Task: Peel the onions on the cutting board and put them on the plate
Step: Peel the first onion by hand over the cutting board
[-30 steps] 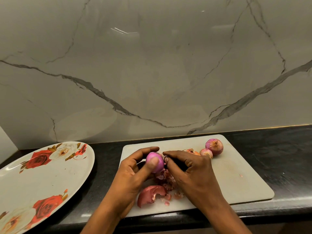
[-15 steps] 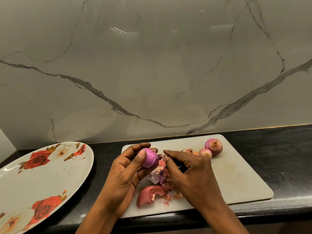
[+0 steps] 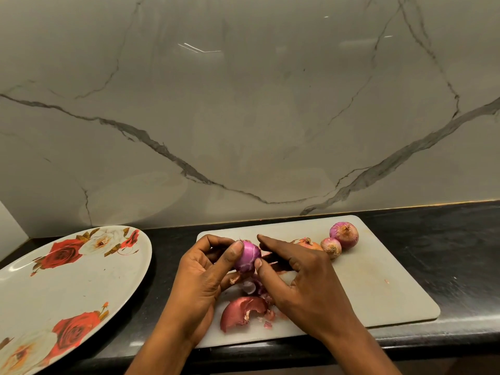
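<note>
Onion [image 3: 247, 255], firm, likely slippery where bared, is being gripped by left hand [image 3: 200, 277] fingers [image 3: 236, 251]; right hand [image 3: 305, 280] is pinching its right-side skin.

Half-peeled purple onion [image 3: 247, 257] above white cutting board [image 3: 378, 288]; three unpeeled onions [image 3: 331, 247] behind; rose-patterned plate [image 3: 67, 288] leftward

Left hand [image 3: 200, 277], fingers curled in a grip; right hand [image 3: 303, 282] beside it, thumb and forefinger pinching.
</note>
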